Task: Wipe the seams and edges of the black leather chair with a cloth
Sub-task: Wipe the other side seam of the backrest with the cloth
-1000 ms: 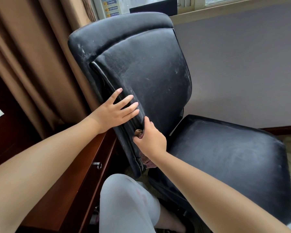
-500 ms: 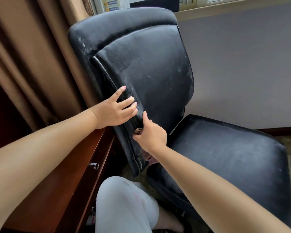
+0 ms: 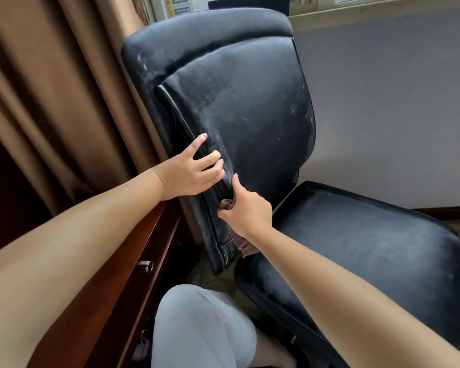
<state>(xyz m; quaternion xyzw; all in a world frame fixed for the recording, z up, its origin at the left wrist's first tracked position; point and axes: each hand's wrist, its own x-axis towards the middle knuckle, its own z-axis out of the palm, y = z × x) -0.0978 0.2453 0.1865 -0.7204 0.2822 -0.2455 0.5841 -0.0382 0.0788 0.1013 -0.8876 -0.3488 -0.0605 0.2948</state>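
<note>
Two hands at work on black leather chair (image 3: 250,115), chair filling mid-frame beside wood desk (image 3: 133,266). Step in hand, as I judge: wiping side seam of backrest, lower part. Left hand (image 3: 189,173) on backrest edge, fingers straight, spreading seam, holding nothing. Right hand (image 3: 246,211) just below left, fingers curled tight round cloth (image 3: 227,204), pressed into seam. Next prob needs cloth run along seam w/ steady pressure. No containers seen.
</note>
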